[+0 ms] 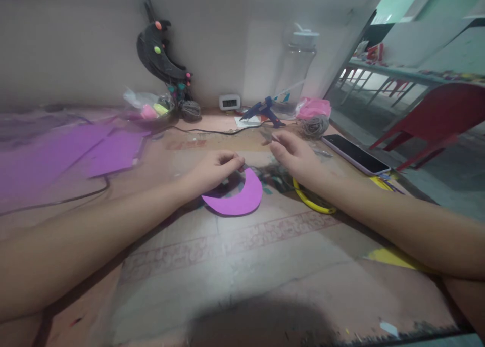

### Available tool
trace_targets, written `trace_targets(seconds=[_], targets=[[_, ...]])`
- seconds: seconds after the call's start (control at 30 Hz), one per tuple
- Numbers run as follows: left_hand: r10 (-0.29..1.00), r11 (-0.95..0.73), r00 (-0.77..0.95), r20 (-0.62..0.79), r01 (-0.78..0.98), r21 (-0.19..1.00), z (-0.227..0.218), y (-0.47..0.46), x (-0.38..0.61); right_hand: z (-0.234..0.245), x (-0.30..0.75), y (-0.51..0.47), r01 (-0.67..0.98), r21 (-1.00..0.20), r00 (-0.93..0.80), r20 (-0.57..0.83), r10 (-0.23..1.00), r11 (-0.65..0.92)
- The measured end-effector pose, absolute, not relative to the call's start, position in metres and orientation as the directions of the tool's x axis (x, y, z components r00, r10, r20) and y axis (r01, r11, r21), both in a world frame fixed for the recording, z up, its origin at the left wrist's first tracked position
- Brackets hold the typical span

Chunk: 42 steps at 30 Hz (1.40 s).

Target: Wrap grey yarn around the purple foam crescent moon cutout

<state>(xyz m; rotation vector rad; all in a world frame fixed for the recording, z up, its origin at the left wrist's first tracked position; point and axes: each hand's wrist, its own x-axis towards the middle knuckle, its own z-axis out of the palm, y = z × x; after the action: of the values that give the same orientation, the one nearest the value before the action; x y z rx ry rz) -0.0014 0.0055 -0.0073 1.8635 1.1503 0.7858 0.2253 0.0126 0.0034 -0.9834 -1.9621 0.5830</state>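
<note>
My left hand point(223, 169) pinches the upper tip of a purple crescent-shaped cutout point(248, 195), which looks like paper or foam sheet, just over the table. Its fingers are closed at the crescent's edge. To the right and a little farther away, my right hand point(293, 152) is raised with thumb and fingers pressed together. A small greyish pointed thing point(267, 136) shows at those fingertips, too blurred to name. Under my right wrist lies a yellow ring point(312, 204), partly hidden, beside dark scraps point(278, 179).
Purple sheets point(113, 152) lie at the left. Along the wall stand a black crescent ornament point(157, 56), a small digital clock point(229, 102), a blue glue gun point(265, 112) with its cord, and a clear jar point(297, 66). A phone point(356, 154) lies at the right edge, near a red chair point(435, 117).
</note>
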Motion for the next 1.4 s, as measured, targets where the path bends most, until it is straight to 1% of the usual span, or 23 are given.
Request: trace_targets(seconds=[0.1, 0.27, 0.33, 0.4, 0.53, 0.77, 0.9, 1.07, 1.27, 1.4], targets=[[0.909, -0.289, 0.403, 0.110, 0.415, 0.863, -0.006, 0.006, -0.001, 0.004, 0.226, 0.002, 0.492, -0.558, -0.400, 0.537, 0.743, 0.668], [0.906, -0.284, 0.412, 0.100, 0.413, 0.865, -0.003, 0.005, -0.001, 0.006, 0.226, -0.006, 0.509, -0.294, -0.634, 0.507, 0.583, 0.809], [0.906, -0.289, 0.408, 0.108, 0.415, 0.862, -0.004, 0.006, -0.001, 0.007, 0.225, -0.006, 0.499, -0.200, -0.681, 0.511, 0.524, 0.843], [0.899, -0.302, 0.420, 0.120, 0.401, 0.865, -0.005, 0.007, -0.002, 0.008, 0.225, -0.005, 0.503, -0.141, -0.707, 0.500, 0.500, 0.852], [0.900, -0.302, 0.418, 0.125, 0.389, 0.870, -0.007, 0.009, -0.003, 0.005, 0.226, -0.001, 0.530, -0.109, -0.707, 0.491, 0.509, 0.841], [0.906, -0.248, 0.416, 0.072, 0.385, 0.889, -0.003, 0.006, -0.001, 0.001, 0.227, 0.007, 0.552, -0.138, -0.678, 0.499, 0.539, 0.822], [0.902, -0.238, 0.426, 0.073, 0.348, 0.907, -0.002, 0.005, -0.002, 0.001, 0.228, 0.010, 0.546, -0.084, -0.710, 0.482, 0.514, 0.834], [0.898, -0.244, 0.431, 0.089, 0.319, 0.916, -0.003, 0.007, -0.003, -0.001, 0.229, 0.013, 0.535, -0.048, -0.730, 0.476, 0.490, 0.843], [0.880, -0.258, 0.464, 0.103, 0.284, 0.923, -0.005, 0.010, -0.004, 0.000, 0.228, 0.009, 0.558, 0.038, -0.719, 0.521, 0.460, 0.829], [0.875, -0.253, 0.474, 0.098, 0.277, 0.927, -0.006, 0.011, -0.004, 0.000, 0.228, 0.009, 0.556, 0.054, -0.731, 0.508, 0.456, 0.829]])
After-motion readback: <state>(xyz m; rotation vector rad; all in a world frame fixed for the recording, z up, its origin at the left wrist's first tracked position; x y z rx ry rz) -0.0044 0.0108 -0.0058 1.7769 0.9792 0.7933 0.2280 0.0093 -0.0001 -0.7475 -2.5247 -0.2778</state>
